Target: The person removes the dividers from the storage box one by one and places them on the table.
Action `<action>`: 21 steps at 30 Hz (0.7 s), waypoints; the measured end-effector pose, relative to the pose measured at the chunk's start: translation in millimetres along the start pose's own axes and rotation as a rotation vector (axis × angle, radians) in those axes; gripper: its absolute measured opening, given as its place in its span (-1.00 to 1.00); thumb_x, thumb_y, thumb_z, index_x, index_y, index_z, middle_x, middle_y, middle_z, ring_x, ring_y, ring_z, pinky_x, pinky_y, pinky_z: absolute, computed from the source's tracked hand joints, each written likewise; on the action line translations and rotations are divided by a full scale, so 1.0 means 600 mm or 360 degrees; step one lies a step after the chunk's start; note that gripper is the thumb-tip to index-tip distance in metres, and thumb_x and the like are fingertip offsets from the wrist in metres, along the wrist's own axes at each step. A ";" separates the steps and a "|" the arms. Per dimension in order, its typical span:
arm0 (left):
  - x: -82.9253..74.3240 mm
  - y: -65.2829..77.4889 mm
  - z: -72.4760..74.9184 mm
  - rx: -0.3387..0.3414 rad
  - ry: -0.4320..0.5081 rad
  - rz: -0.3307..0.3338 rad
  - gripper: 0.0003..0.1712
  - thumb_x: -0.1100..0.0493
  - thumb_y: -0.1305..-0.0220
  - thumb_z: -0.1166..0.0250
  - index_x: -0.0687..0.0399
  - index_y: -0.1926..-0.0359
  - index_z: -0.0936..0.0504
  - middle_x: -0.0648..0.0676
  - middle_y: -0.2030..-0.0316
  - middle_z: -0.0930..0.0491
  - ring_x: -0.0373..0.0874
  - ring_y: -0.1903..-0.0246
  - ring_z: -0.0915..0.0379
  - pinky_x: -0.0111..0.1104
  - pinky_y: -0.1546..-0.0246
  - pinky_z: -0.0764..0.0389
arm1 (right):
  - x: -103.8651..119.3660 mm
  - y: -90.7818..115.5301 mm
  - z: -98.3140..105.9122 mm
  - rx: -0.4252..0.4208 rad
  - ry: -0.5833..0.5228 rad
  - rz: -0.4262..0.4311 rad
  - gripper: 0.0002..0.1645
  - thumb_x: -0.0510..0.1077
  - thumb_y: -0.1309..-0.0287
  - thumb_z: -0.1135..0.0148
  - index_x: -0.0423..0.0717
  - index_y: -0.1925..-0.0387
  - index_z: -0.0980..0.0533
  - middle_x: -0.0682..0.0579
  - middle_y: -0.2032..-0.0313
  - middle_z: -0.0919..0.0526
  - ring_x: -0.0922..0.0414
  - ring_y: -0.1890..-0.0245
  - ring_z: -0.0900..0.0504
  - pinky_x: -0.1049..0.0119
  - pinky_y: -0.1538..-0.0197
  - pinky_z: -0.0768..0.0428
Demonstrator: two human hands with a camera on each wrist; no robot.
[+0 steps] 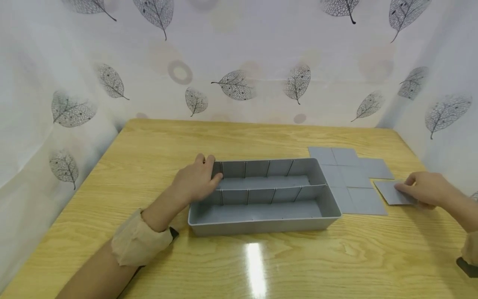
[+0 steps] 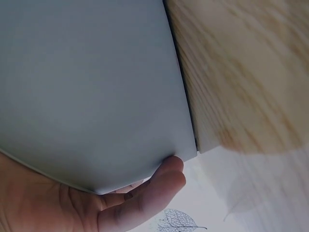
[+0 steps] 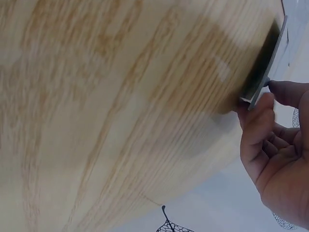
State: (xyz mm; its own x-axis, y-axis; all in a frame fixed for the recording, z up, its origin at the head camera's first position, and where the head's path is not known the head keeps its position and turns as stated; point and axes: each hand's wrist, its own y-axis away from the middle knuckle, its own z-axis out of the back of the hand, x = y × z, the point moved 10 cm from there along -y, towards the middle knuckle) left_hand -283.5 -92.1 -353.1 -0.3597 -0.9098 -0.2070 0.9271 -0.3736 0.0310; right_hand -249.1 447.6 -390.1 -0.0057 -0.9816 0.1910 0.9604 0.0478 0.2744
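A long grey storage box [image 1: 261, 226] with a lengthwise divider stands on the wooden table. My left hand [image 1: 196, 180] grips it at the back left corner, thumb over the rim. In the left wrist view, the box's smooth outer wall [image 2: 91, 87] fills much of the picture, and fingers [image 2: 145, 198] bend along its edge. Out to the right, my right hand [image 1: 427, 189] pinches a thin grey square panel [image 1: 390, 193] by its right side. The right wrist view shows that panel [image 3: 273, 60] nearly edge-on, tilted above the wood, between thumb and fingers.
Several more flat grey panels [image 1: 347, 176] lie edge to edge on the table [image 1: 179, 265], just right of the box. A white curtain [image 1: 257, 50] printed with leaves hangs behind the table and along both sides.
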 end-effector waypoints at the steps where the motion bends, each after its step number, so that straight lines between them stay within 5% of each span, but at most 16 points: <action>1: -0.001 0.000 0.001 -0.0002 -0.0001 0.0000 -0.32 -0.17 -0.31 0.04 0.24 -0.23 -0.17 0.31 0.02 -0.29 -0.05 0.57 -0.36 -0.23 0.65 -0.46 | 0.001 -0.001 0.001 -0.0016 0.0041 0.0015 -0.26 0.19 -0.31 0.10 -0.55 0.19 -0.36 0.09 0.82 -0.38 0.16 0.81 -0.38 0.23 0.65 -0.43; 5: -0.002 0.001 0.003 0.0009 -0.0009 0.0007 -0.30 -0.18 -0.31 0.05 0.24 -0.25 -0.16 0.32 -0.01 -0.28 -0.05 0.57 -0.37 -0.23 0.65 -0.47 | 0.003 -0.008 -0.002 -0.0005 0.0129 0.0054 -0.30 0.16 -0.34 0.15 -0.54 0.22 -0.32 0.10 0.76 -0.41 0.16 0.77 -0.42 0.21 0.57 -0.46; 12: -0.001 0.001 0.002 0.0043 -0.0012 0.0023 -0.26 -0.20 -0.32 0.06 0.24 -0.29 -0.12 0.33 -0.07 -0.24 -0.05 0.56 -0.37 -0.23 0.63 -0.48 | -0.007 -0.015 -0.014 0.0069 0.0013 -0.0003 -0.31 0.21 -0.35 0.22 -0.47 0.20 -0.21 0.00 0.61 -0.40 0.11 0.74 -0.43 0.20 0.64 -0.48; 21: -0.003 0.002 0.002 0.0030 -0.0018 0.0010 -0.27 -0.19 -0.31 0.06 0.26 -0.28 -0.13 0.33 -0.04 -0.26 -0.05 0.56 -0.37 -0.23 0.62 -0.49 | -0.004 -0.014 -0.016 -0.0017 0.0032 0.0035 -0.41 0.18 -0.37 0.27 -0.36 0.26 -0.18 -0.06 0.58 -0.38 0.09 0.72 -0.37 0.20 0.66 -0.42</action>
State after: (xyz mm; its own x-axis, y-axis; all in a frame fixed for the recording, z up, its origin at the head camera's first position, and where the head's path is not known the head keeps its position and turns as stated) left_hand -281.8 -91.2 -351.3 -0.3551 -0.9140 -0.1960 0.9272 -0.3711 0.0506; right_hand -254.5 447.6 -401.7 0.0210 -0.9838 0.1779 0.9631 0.0676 0.2604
